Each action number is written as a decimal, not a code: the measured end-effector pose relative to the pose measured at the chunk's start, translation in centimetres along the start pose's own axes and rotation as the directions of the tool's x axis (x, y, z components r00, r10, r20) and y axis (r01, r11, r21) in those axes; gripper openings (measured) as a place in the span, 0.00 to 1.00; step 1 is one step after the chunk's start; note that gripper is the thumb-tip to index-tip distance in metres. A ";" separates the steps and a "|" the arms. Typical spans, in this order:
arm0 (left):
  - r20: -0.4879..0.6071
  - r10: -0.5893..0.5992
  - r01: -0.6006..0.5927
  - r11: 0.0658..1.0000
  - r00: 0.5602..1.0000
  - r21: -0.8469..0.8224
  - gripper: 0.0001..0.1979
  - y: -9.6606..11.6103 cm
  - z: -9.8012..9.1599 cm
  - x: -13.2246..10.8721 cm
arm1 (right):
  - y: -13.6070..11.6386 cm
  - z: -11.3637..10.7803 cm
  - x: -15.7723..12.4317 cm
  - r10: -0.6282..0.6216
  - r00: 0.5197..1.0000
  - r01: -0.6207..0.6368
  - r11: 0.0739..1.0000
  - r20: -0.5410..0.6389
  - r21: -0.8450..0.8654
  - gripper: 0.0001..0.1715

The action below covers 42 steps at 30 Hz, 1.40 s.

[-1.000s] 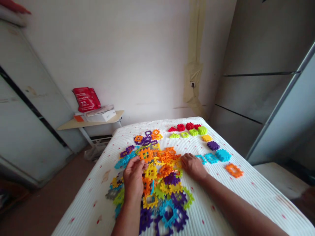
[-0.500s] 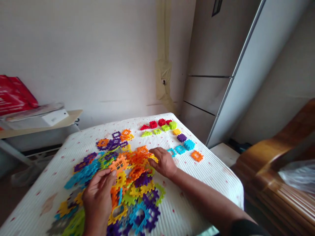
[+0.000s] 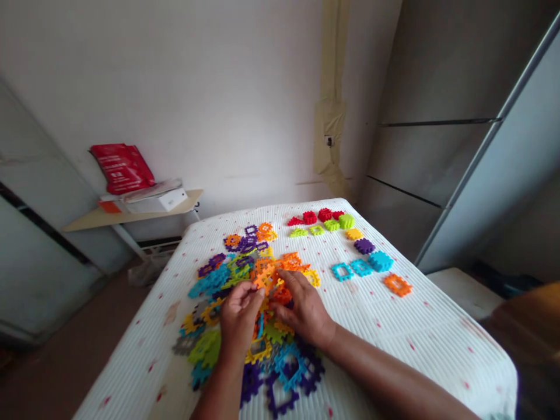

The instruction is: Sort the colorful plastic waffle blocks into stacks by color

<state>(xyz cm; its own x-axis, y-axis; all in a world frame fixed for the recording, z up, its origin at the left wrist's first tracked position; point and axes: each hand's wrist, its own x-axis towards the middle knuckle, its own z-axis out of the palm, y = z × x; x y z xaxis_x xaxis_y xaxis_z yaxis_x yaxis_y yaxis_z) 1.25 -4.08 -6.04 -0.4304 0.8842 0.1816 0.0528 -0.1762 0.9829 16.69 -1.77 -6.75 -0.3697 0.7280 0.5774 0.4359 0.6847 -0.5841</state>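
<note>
In the middle of the head view, my left hand (image 3: 240, 306) pinches a flat orange interlocking building piece (image 3: 265, 279) with a window-like grid. My right hand (image 3: 308, 306) is right beside it, thumb and fingers apart over orange pieces in the pile. Its fingertips come close to the held piece; whether they touch it, I cannot tell. Under and around both hands spreads a heap of notched plastic pieces, among them a blue frame (image 3: 289, 364), purple pieces (image 3: 251, 382), green pieces (image 3: 207, 348) and a yellow frame (image 3: 259, 350).
Sorted pieces lie along the right: red stacks (image 3: 324, 214), green stacks (image 3: 346, 221), a purple stack (image 3: 364, 246), a blue stack (image 3: 380, 261) and an orange piece (image 3: 397, 284). A white spotted cloth (image 3: 437, 344) covers the table. Behind are a side table (image 3: 192, 201) and a fridge (image 3: 420, 157).
The view has swung to the left, so the table appears farther right. My hands have come closer together, with the orange piece still in my left hand.
</note>
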 end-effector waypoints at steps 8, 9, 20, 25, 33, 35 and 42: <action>0.205 -0.019 0.028 0.999 0.979 -0.040 0.11 -0.3 0.3 -0.4 | 0.0 0.9 0.3 -0.004 0.991 0.005 1.000 -0.130 0.007 0.32; 0.231 -0.011 0.017 0.999 0.973 -0.028 0.10 -0.3 0.3 -0.5 | 0.1 0.8 0.3 -0.006 0.991 0.007 1.000 -0.132 0.005 0.29; 0.215 0.103 -0.135 0.981 0.971 0.139 0.13 0.3 -0.4 -0.1 | 0.2 -0.5 -0.5 0.077 0.996 -0.079 0.996 -0.047 -0.034 0.22; 0.241 0.134 -0.186 0.961 0.961 0.206 0.14 0.1 -0.5 0.0 | -0.2 -0.7 -0.9 0.063 0.997 -0.066 0.995 -0.042 -0.076 0.23; 0.304 0.171 -0.261 0.923 0.937 0.282 0.16 0.2 -0.1 -0.5 | -1.1 -1.3 -1.1 0.010 0.999 -0.017 0.980 -0.036 -0.198 0.26; 0.300 0.207 -0.300 0.903 0.931 0.308 0.15 0.2 -0.1 -0.5 | -1.1 -1.7 -1.1 0.035 0.999 -0.039 0.977 -0.021 -0.211 0.25; 0.181 0.261 -0.310 0.884 0.948 0.350 0.16 -1.1 -1.1 0.4 | 2.8 -6.0 -3.2 0.057 0.995 -0.089 0.881 -0.082 -0.464 0.25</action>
<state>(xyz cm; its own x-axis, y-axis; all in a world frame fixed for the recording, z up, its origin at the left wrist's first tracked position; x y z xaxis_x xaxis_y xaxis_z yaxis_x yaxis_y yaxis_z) 0.01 -4.00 -7.05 -0.2313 0.8706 0.4342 0.4960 -0.2784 0.8225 23.99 -2.39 -6.85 -0.2759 0.7604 0.5879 0.7979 0.5222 -0.3011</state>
